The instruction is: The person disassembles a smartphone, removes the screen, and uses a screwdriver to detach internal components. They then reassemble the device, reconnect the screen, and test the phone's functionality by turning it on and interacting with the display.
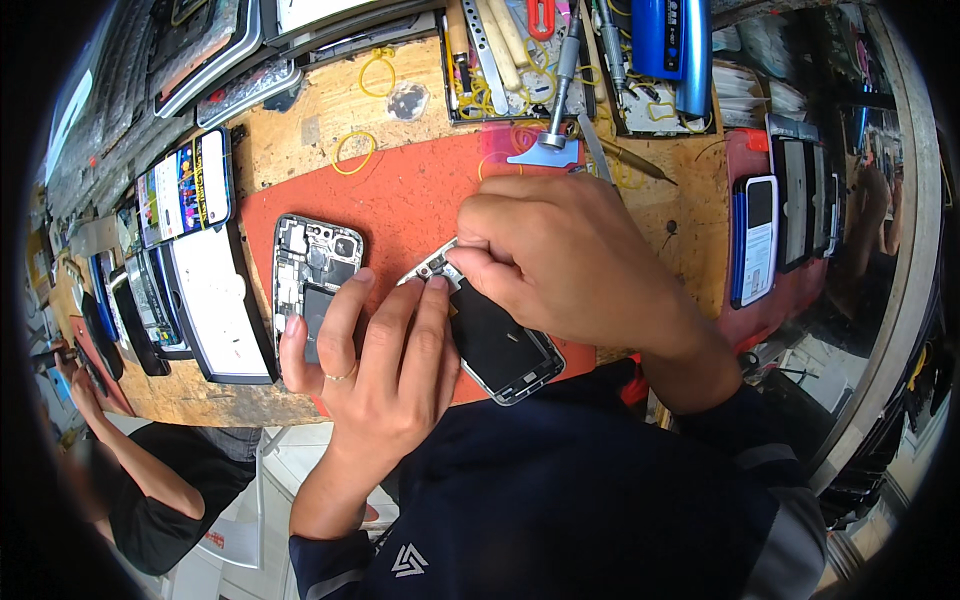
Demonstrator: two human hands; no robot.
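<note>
An opened phone body (318, 268) with its inner parts bare lies on the red mat (420, 180). Just right of it, a detached phone screen assembly (500, 345) lies tilted, black back side up. My left hand (385, 370) is open, its fingers spread: index and middle fingertips press near the screen's upper end, while the others reach over the phone body. Over that same end, my right hand (570, 260) is closed in a pinch. Whatever it grips, if anything, is hidden behind the fingers.
A tool tray (480, 108) holding several tools and yellow rubber bands stands at the back, beside a blue device (657, 40). Several phones (212, 170) and a white box (215, 300) line the left. More phones (755, 240) stand at right. Another person's arm (140, 460) shows lower left.
</note>
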